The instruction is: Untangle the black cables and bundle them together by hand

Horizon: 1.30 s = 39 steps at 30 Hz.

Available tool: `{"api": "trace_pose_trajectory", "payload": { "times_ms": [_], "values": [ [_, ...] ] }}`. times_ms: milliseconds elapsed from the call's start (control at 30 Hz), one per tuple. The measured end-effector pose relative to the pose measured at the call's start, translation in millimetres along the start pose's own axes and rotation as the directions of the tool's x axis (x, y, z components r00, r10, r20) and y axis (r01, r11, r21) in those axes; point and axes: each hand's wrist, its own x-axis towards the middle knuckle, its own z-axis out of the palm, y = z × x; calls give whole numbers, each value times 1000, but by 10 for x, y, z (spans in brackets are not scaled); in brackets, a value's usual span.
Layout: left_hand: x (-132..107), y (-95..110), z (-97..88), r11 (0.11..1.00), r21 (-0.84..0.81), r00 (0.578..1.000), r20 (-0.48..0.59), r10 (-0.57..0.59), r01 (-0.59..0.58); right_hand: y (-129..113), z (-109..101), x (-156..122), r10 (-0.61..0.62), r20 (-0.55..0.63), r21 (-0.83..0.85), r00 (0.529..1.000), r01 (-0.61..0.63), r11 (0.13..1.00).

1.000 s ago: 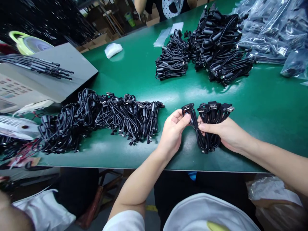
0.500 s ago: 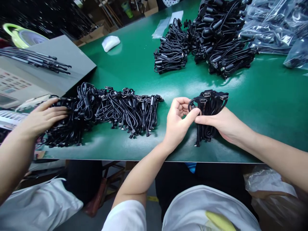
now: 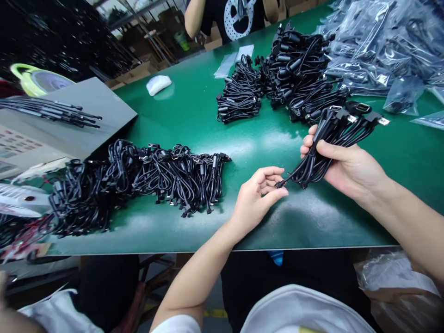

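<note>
My right hand [image 3: 342,164] is closed around a bundle of black cables [image 3: 329,141], lifted a little above the green table [image 3: 194,106], with the connector ends pointing to the upper right. Below and to the left, my left hand [image 3: 258,196] has its fingers loosely curled and apart, with nothing in it. Its fingertips are close to the lower tip of the bundle. A long row of coiled black cables [image 3: 138,178] lies on the table to the left of my left hand.
Heaps of black cables [image 3: 277,78] lie at the far side, with bagged cables [image 3: 374,46] at the upper right. A grey machine [image 3: 69,115] with thin black rods stands on the left. Another person's torso [image 3: 236,16] is across the table. A white pad [image 3: 158,84] lies nearby.
My right hand has lifted the bundle up and to the right. My left hand has let go of it and dropped lower. The other person's hand on the left cable row has withdrawn.
</note>
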Motion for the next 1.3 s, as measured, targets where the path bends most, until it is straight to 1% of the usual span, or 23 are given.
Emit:
{"api": "trace_pose_trajectory", "payload": {
  "times_ms": [67,133,267,433,533,600,667,733,800,867,933,1000,1033,1100,1200,1300],
  "values": [
    [-19,-19,10,994,77,995,-56,79,-74,17,5,5,11,-16,10,1000,-10,1000],
    [-34,-32,12,987,113,990,-66,121,-113,36,6,14,34,-46,15,998,-33,999],
    [-46,-46,7,975,153,982,-66,176,-164,62,3,31,56,-77,18,995,-55,998],
    [-41,-53,6,966,179,978,-58,200,-187,61,3,39,74,-81,30,994,-71,997],
    [-27,-54,9,959,230,983,-33,178,-166,72,14,34,64,-75,35,995,-61,998],
    [-18,-56,12,952,285,994,27,105,-108,98,31,21,34,-75,10,997,-33,999],
    [-11,-55,17,934,356,996,87,10,-41,136,52,1,4,-69,-40,998,-7,999],
    [-10,-49,25,894,447,993,106,-47,-5,177,74,-21,-16,-48,-84,999,12,996],
    [-14,-40,40,828,560,996,79,-35,-15,207,94,-41,-28,-23,-100,999,26,995],
    [-25,-37,60,740,670,998,49,38,-61,220,114,-59,-47,-7,-95,999,46,994],
    [-40,-48,83,659,741,988,36,151,-128,224,132,-75,-61,-2,-77,998,61,995],
    [-57,-72,104,616,766,967,29,251,-183,230,147,-87,-62,2,-47,998,62,997],
    [-64,-86,112,613,765,959,23,283,-199,236,151,-90,-58,0,-31,998,58,998],
    [-73,-111,124,630,747,952,11,305,-210,257,155,-92,-46,-9,-10,999,46,999],
    [-76,-126,137,675,710,960,5,281,-201,302,154,-83,-27,-30,-15,999,26,1000],
    [-73,-116,153,713,682,972,-10,234,-165,348,150,-71,-16,-44,-47,999,13,999]
  ]
}}
